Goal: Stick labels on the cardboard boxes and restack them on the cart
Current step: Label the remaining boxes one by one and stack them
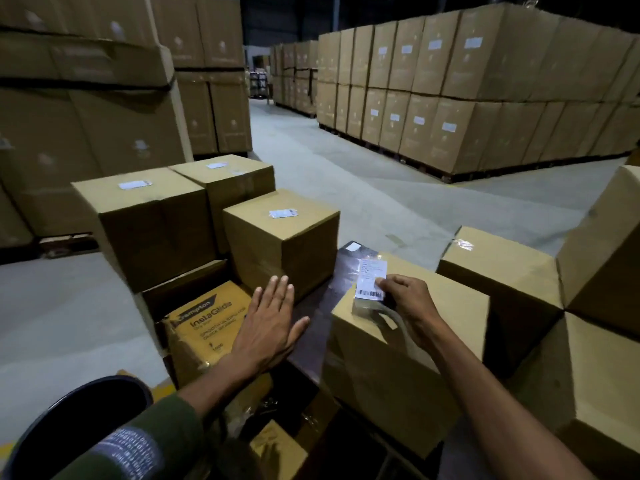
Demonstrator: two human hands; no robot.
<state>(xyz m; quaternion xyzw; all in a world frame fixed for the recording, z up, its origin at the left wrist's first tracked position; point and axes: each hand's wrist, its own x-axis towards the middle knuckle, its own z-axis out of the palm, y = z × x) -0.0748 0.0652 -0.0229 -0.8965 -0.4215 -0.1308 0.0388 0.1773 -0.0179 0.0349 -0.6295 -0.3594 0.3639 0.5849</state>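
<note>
My right hand [405,303] pinches a white barcode label [371,279] at the top left corner of a plain cardboard box [446,320] in front of me. My left hand [268,323] hovers flat with straight fingers, holding nothing, between that box and a labelled box [280,247]. Two more labelled boxes [145,216] [225,178] stand behind it on the left stack. A yellow printed carton [204,327] lies below my left hand. A dark sheet [322,299] lies under the label's far edge.
Unlabelled boxes [502,271] [602,258] are stacked at the right. Tall pallet stacks of cartons [467,91] [86,116] flank a concrete aisle [346,168]. A dark round bin [79,424] sits at the lower left.
</note>
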